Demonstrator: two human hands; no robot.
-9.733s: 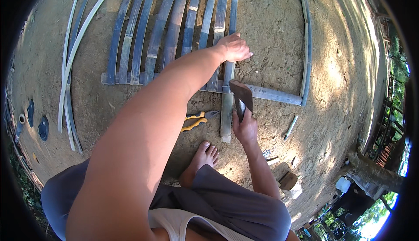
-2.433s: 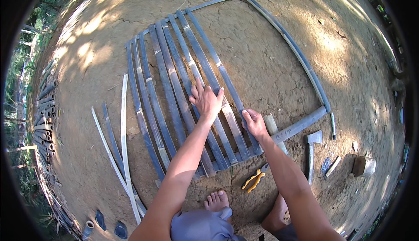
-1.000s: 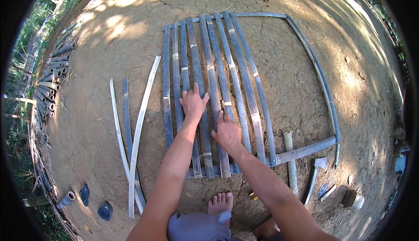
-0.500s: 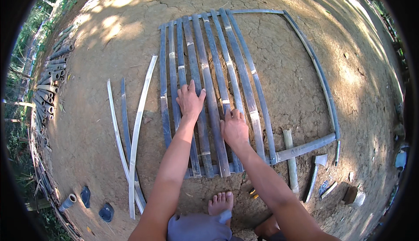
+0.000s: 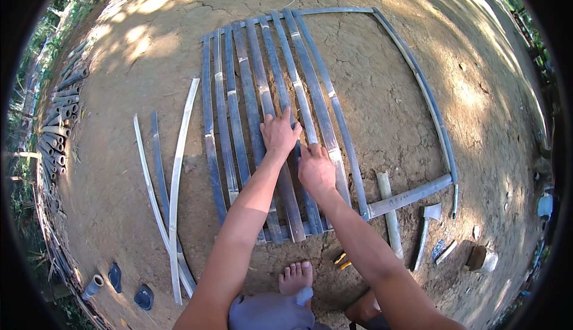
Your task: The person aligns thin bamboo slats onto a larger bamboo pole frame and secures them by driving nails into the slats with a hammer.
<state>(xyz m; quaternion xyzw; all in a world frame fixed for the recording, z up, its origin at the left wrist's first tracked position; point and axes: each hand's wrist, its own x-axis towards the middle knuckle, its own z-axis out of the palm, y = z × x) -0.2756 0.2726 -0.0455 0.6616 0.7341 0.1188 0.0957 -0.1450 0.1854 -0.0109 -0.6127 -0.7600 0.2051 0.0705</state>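
Several dark bamboo slats lie side by side, lengthwise away from me, across a bamboo frame on the ground. My left hand rests over the middle slats, index finger stretched forward and thumb spread to the right. Just nearer and to the right, my right hand has its fingers curled down over a bamboo slat; its fingertips are partly hidden. The frame's right side rail and its thick near rail show beyond the slats.
Loose bamboo strips lie on the left. At the right are a short bamboo piece, a hatchet and a block-like object. A yellow-handled tool lies near my foot; sandals and stacked bamboo tubes are leftward.
My left hand has moved right across the slats, closer to my right hand. The right hand stays near the same slats. The whole view has shifted slightly.
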